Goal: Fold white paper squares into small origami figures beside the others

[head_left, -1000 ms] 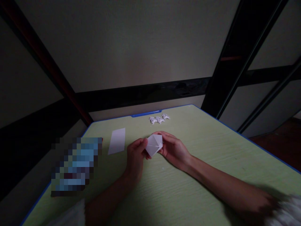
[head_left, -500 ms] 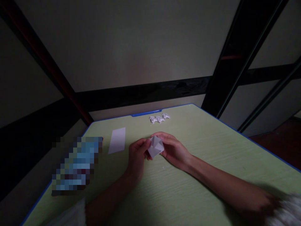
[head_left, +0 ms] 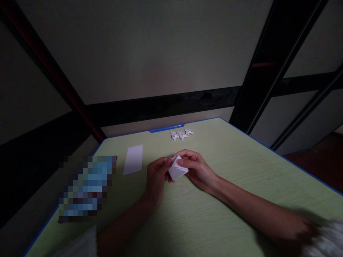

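Between my two hands, just above the table, is a small piece of folded white paper point(head_left: 178, 174) with pointed corners and creased flaps. My left hand point(head_left: 158, 172) pinches its left edge between thumb and fingers. From the right, my right hand point(head_left: 197, 166) grips the same paper, its thumb lying on the front face and its fingers behind, partly hidden. Beyond the hands, three small folded white paper figures point(head_left: 182, 135) sit close together near the table's far edge.
A flat white paper sheet point(head_left: 133, 159) lies left of my hands. Farther left is a pixelated bluish item point(head_left: 87, 187). The pale green table point(head_left: 235, 160) has a blue rim and a blue strip point(head_left: 167, 128) at its back, against a panelled wall.
My right thumb has moved left onto the front of the folded paper, covering part of its flaps. The paper has turned slightly. My left hand stays almost where it was.
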Demonstrator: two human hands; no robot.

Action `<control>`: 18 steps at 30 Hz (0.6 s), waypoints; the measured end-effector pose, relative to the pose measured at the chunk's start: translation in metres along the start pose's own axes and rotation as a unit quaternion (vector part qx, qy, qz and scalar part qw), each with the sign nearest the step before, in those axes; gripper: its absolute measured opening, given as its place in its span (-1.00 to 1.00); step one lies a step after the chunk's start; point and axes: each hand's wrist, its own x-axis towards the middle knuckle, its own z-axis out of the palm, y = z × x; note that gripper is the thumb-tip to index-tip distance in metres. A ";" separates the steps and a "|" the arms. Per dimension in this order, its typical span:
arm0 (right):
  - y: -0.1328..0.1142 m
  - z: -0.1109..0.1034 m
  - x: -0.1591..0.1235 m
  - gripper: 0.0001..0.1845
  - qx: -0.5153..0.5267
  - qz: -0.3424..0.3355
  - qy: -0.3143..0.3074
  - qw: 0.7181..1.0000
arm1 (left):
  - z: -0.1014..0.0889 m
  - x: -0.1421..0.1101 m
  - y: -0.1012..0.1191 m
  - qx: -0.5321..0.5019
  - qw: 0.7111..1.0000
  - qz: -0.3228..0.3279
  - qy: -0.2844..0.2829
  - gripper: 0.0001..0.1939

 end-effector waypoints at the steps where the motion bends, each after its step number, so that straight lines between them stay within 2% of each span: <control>1: 0.000 0.000 0.000 -0.93 0.000 -0.001 0.003 1.000 | 0.000 0.000 0.000 0.001 1.000 0.000 0.002 -0.85; 8: 0.001 -0.002 0.002 -0.90 0.004 -0.004 0.037 0.999 | 0.000 -0.001 0.000 0.009 1.000 -0.008 0.001 -0.84; 18: 0.003 -0.005 0.005 -0.85 -0.091 -0.043 0.070 0.992 | 0.000 0.000 0.001 0.009 1.000 -0.009 0.010 -0.89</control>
